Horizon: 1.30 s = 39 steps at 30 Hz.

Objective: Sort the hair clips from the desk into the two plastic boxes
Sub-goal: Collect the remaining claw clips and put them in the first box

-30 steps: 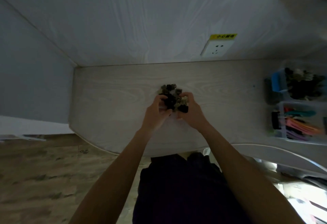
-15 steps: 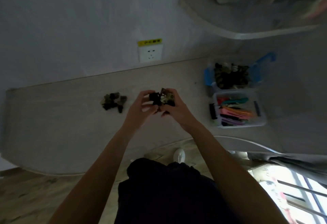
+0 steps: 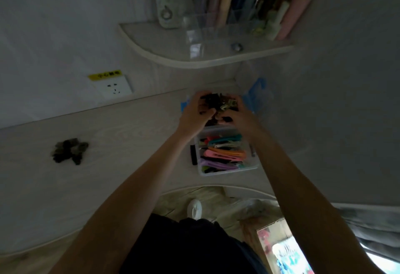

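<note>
My left hand [image 3: 195, 111] and my right hand [image 3: 240, 114] are cupped together around a bunch of small dark claw clips [image 3: 218, 103], held over the far plastic box [image 3: 256, 91] with the blue latches. That box is mostly hidden behind my hands. Just in front of it stands the near clear box [image 3: 229, 170], filled with long flat clips in pink, orange, purple and teal. A small pile of dark claw clips [image 3: 69, 150] lies on the pale wooden desk [image 3: 121, 139] to the left.
A wall socket [image 3: 113, 87] with a yellow label sits above the desk's back edge. A curved shelf [image 3: 205, 59] with a clear organiser of upright items overhangs the boxes. The wall closes the right side. The desk's front edge curves in below the boxes.
Both hands lifted a bunch of dark clips off the pile and carried it right, to above the far box. Part of the pile stayed on the desk.
</note>
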### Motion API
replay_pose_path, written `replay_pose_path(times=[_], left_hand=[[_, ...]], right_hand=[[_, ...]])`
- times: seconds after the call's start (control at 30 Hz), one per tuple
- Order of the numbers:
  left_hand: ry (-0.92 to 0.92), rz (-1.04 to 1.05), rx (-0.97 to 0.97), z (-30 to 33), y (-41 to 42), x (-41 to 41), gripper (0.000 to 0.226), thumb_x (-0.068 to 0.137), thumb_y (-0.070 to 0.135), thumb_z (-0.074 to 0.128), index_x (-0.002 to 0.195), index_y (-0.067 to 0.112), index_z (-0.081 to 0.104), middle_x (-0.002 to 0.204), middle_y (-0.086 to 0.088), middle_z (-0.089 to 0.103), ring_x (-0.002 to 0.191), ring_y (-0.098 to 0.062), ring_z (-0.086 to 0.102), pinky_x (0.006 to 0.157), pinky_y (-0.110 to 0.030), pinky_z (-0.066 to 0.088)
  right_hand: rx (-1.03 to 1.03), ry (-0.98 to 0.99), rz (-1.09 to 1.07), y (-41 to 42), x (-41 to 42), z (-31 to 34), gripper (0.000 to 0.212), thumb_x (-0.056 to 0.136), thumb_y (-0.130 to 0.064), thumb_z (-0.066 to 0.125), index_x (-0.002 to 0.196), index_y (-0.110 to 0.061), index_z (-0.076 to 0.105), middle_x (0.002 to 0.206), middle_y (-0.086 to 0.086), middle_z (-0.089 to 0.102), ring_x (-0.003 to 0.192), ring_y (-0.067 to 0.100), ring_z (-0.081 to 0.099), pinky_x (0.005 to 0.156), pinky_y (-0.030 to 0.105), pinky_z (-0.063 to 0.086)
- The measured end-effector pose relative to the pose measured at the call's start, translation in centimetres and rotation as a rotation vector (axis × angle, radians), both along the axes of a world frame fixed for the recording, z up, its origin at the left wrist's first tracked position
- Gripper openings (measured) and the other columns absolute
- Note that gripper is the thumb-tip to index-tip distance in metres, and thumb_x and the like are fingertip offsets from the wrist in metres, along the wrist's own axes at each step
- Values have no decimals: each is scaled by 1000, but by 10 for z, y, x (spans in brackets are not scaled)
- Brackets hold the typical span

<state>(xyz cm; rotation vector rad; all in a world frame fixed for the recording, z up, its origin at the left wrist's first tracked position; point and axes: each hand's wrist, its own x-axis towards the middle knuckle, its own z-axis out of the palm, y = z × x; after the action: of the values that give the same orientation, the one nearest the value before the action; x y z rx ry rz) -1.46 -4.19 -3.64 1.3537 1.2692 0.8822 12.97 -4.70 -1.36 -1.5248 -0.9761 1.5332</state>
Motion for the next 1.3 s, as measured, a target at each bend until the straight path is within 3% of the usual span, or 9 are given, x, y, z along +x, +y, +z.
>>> replay_pose_path(times=[0.13, 0.23, 0.37, 0.47, 0.53, 0.63, 0.8, 1.03, 1.3], left_hand=[[271, 8, 117, -3, 9, -9, 44, 85, 14, 62, 126, 16, 47, 117, -7, 63, 100, -21, 63, 86, -33, 53], [510, -79, 177, -8, 15, -17, 46, 84, 20, 64, 127, 21, 49, 119, -7, 62, 99, -23, 63, 84, -32, 51], [782, -204, 206, -10, 20, -13, 48, 87, 28, 61, 131, 14, 47, 126, -12, 52, 106, -29, 58, 90, -36, 45], [868, -189, 223, -9, 18, -7, 52, 89, 31, 58, 135, 12, 42, 131, -12, 46, 115, -30, 51, 95, -38, 44], [931, -160, 300, -9, 15, -7, 55, 90, 35, 55, 137, 14, 38, 136, -9, 43, 123, -28, 43, 97, -39, 42], [975, -265, 498, -14, 13, -9, 50, 92, 39, 48, 138, 22, 39, 144, -2, 41, 134, -25, 35, 106, -42, 30], [1069, -390, 431, -30, 10, -12, 51, 99, 40, 27, 147, 22, 23, 157, 4, 18, 146, -15, 10, 118, -45, 3], [994, -197, 418, -27, 7, -20, 45, 95, 28, 42, 140, 20, 37, 144, -2, 43, 134, -20, 37, 115, -41, 16], [1075, -185, 412, -28, 6, -20, 49, 95, 32, 43, 140, 15, 37, 151, -3, 32, 142, -22, 23, 119, -45, 9]], right_hand=[[14, -86, 103, 16, 11, -14, 30, 89, 2, 52, 110, -19, 48, 119, 16, 50, 98, 29, 62, 73, 28, 58], [70, -230, 172, 25, 20, -19, 22, 93, -4, 50, 111, -17, 51, 105, 12, 56, 78, 18, 64, 66, 25, 59], [215, -602, 282, 34, 28, -20, 23, 92, -12, 52, 115, -11, 53, 98, 11, 62, 82, 26, 64, 77, 46, 58], [359, -944, 340, 40, 33, -18, 27, 91, -17, 54, 117, -9, 54, 111, 18, 58, 94, 32, 60, 77, 41, 52], [391, -1039, 330, 42, 37, -18, 27, 91, -17, 54, 117, -11, 54, 116, 19, 53, 94, 33, 58, 78, 39, 51], [416, -1089, 382, 42, 41, -18, 33, 90, -14, 54, 122, -13, 52, 126, 18, 48, 103, 33, 55, 84, 37, 49], [496, -1074, 407, 33, 35, -23, 39, 88, -11, 54, 126, -9, 50, 132, 17, 47, 110, 34, 53, 90, 38, 46], [620, -1034, 669, 16, 12, -41, 35, 89, -16, 56, 123, -11, 58, 137, 11, 51, 127, 29, 44, 108, 39, 35], [594, -1085, 473, 23, 12, -49, 28, 83, 0, 54, 108, -4, 66, 128, 16, 57, 112, 33, 56, 91, 42, 50]])
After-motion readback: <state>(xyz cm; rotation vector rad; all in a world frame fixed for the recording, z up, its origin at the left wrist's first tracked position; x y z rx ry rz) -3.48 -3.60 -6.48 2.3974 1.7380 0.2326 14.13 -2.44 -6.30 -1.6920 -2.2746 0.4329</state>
